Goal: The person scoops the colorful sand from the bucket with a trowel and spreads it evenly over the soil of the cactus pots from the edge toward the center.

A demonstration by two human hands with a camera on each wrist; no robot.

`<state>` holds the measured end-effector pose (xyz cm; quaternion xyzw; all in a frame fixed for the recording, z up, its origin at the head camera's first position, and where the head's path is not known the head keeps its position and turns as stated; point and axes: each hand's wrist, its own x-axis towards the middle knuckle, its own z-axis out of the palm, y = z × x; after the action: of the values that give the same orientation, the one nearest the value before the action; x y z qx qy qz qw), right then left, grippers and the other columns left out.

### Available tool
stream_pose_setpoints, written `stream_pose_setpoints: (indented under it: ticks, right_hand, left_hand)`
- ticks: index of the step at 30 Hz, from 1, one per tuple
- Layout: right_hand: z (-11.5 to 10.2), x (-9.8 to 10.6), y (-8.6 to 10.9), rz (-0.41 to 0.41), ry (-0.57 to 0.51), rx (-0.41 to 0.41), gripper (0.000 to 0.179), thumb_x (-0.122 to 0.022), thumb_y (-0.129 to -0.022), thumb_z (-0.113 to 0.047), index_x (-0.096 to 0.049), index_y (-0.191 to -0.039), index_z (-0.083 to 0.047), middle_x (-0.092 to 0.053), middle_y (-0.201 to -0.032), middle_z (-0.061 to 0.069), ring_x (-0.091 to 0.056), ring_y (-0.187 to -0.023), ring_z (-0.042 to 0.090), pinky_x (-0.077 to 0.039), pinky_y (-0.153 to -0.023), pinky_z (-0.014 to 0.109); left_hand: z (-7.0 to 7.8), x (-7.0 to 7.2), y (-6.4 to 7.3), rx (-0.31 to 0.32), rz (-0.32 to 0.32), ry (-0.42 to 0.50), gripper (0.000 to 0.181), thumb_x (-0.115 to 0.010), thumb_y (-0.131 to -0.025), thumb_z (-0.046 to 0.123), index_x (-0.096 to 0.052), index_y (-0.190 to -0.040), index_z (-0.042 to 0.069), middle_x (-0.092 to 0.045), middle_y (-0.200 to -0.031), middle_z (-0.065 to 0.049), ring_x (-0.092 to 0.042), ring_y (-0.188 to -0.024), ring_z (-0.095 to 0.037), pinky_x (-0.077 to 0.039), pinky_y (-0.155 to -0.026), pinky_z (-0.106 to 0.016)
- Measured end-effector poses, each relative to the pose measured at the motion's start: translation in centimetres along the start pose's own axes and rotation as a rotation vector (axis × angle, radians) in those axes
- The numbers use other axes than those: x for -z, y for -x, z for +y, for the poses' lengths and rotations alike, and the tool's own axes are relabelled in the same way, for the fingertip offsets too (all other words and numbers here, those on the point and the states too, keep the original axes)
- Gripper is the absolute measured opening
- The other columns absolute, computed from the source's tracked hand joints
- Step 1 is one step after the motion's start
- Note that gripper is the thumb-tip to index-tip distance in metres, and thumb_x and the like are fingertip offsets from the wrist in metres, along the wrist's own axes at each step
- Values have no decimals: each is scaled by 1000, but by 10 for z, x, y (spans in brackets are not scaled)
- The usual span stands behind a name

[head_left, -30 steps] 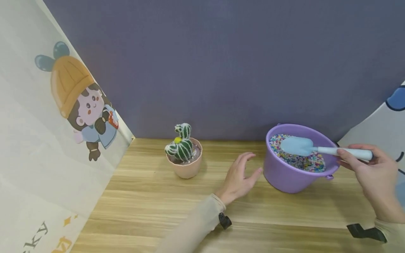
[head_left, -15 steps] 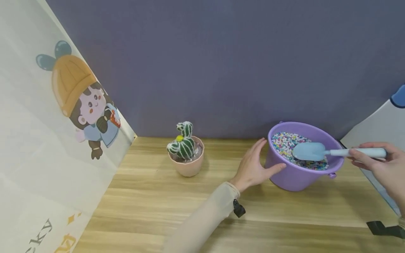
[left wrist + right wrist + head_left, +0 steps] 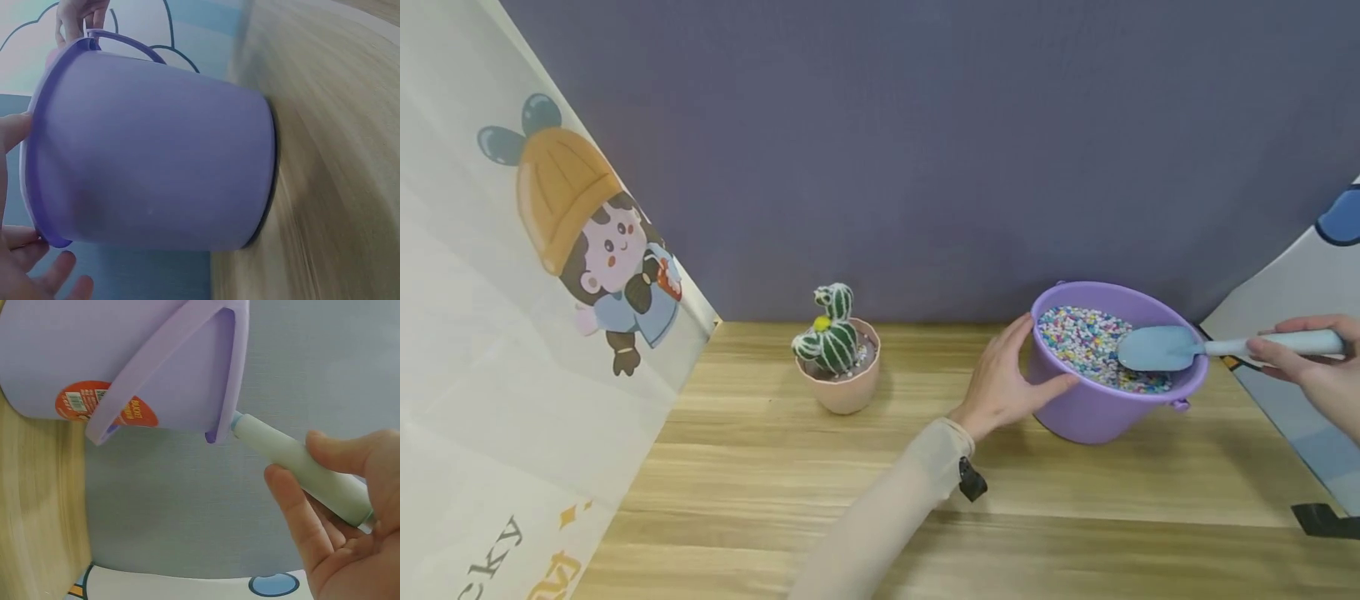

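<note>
A purple bucket [image 3: 1086,417] of small multicoloured pellets [image 3: 1078,333] stands on the wooden tabletop. My left hand [image 3: 1003,387] spans its left side, thumb and fingertips on the rim, as the left wrist view shows too. On the other side my right hand [image 3: 1322,367] holds a small shovel [image 3: 1157,348] by its pale handle [image 3: 300,465], pinched between thumb and fingers. The light-blue blade lies over the pellets, and the shovel's neck crosses the bucket's right rim. The bucket's carrying handle [image 3: 156,369] hangs down its right side.
A potted cactus [image 3: 835,350] in a pink pot [image 3: 846,396] stands left of my left hand. A dark blue-grey wall [image 3: 880,167] rises behind the table. Printed white panels flank it, the left one [image 3: 475,333] bearing a cartoon figure.
My left hand has moved right from beside the bucket onto its rim. The right hand has drawn the shovel rightward, so the blade has shifted from the left of the pellets towards the right rim.
</note>
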<state>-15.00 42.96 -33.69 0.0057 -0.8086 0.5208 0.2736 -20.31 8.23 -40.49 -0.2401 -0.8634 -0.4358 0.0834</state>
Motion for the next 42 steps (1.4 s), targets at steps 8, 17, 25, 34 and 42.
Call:
stream_pose_setpoints:
  ticks: [8,17,25,34,42]
  right_hand:
    - [0,-7,6,-111,59,-138,25,-72,-99,-1,-65,-99,-26,-68,-82,-30,-68,-69,-14,-57,-61,7]
    - [-15,-44,12,-172,198,-181,19,-81,-96,-25,-69,-105,-14,-68,-79,-28,-72,-65,-4,-59,-58,14]
    - [-15,-52,10,-185,142,-266,13,-82,-95,-26,-70,-94,-31,-70,-75,-24,-71,-65,-2,-59,-58,15]
    - [-17,-44,7,-173,13,-273,9,-79,-97,-18,-73,-100,-25,-70,-84,-22,-73,-73,-5,-61,-65,13]
    - [-8,-35,6,-120,-439,-310,17,-79,-92,4,-78,-101,-9,-77,-90,-5,-78,-76,7,-64,-69,19]
  left_hand:
    - [4,5,-3,-12,-31,-42,101,-79,-87,64,-36,-167,22,-40,-171,8,-45,-153,-19,-42,-125,-44]
    - [1,7,-1,-14,-51,-60,105,-80,-85,65,-35,-168,20,-38,-173,4,-42,-156,-20,-39,-127,-44]
    - [2,6,1,6,-53,-66,104,-78,-86,68,-35,-168,22,-36,-173,8,-43,-156,-20,-40,-126,-46]
    - [4,7,0,1,-42,-58,104,-77,-87,68,-33,-168,21,-35,-174,6,-40,-158,-22,-39,-127,-47]
    - [2,9,-1,-21,-44,-60,104,-78,-87,67,-34,-168,20,-38,-173,4,-42,-156,-20,-40,-127,-43]
